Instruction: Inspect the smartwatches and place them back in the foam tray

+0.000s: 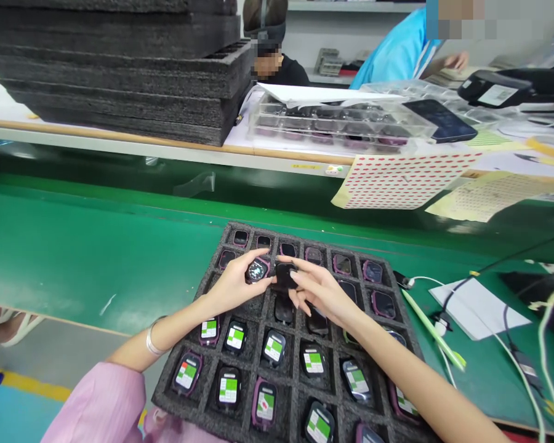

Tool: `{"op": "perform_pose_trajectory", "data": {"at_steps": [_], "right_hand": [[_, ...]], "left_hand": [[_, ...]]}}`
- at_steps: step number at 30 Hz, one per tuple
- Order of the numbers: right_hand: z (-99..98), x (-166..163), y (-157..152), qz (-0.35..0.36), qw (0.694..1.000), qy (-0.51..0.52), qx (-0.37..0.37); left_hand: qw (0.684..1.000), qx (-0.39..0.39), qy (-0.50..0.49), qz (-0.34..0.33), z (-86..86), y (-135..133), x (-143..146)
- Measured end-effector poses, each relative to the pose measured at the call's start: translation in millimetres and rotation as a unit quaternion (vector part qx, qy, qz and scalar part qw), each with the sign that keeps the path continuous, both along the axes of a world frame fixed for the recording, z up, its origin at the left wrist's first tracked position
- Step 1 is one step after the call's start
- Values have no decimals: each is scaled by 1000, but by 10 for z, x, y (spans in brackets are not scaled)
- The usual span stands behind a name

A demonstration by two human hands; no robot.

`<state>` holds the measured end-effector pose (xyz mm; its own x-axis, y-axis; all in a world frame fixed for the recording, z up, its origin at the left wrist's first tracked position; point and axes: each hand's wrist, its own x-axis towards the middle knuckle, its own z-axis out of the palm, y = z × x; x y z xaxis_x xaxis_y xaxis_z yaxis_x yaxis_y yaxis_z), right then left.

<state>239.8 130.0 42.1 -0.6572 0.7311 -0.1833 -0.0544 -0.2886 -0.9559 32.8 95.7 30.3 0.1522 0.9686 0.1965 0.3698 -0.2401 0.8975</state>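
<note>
The left hand's (233, 286) thumb and forefinger pinch a small purple-rimmed smartwatch body with a lit round dial (257, 271), face up, while the other fingers curl under it. Just beside it, the right hand's (321, 292) thumb and first fingertips (297, 278) close on a dark, unlit black smartwatch body (285, 275); its remaining fingers are loosely spread and point down toward the tray. The two watch bodies are almost touching, both held just above the second and third rows from the far edge of a black foam tray with square pockets (175, 394).

A thin pale bracelet (152, 338) circles the left wrist, and a pink sleeve (101, 406) covers the arm below it. The right forearm is bare and lies across the tray's right side.

In the tray's far rows sit purple-rimmed watch bodies with dark screens (373, 271). The near rows hold watch bodies with green-and-white stickers on their faces (228, 389), one to each pocket.

The tray lies on a green conveyor belt (74, 258). To its right are a light-green pen (434, 332), white cables (530, 375) and a white sheet of paper (477, 307).

Beyond the belt, on a pale bench, stands a tall stack of black foam trays (120, 61). Near it are a clear plastic blister tray (332, 120), a black smartphone (441, 120) and a sheet of red dot stickers (406, 178) hanging over the edge. Behind the bench are a person in a black shirt (286, 71) and a person in a blue jacket (397, 49).
</note>
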Motion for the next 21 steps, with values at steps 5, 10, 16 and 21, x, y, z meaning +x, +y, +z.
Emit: {"op": "perform_pose_trajectory", "data": {"at_steps": [5,10,16,21], "right_hand": [[10,-1,87,12,996,68,-59],[0,9,161,44,994,80,-63],[-71,-3,239,59,988,110,-86],[-135,-9,210,68,985,115,-111]], "left_hand": [[999,-20,-41,-14,-126,8,19],[996,-46,-74,-10,-191,12,34],[995,-78,-57,9,-190,-3,41],[993,-106,-55,8,-170,-29,41]]}}
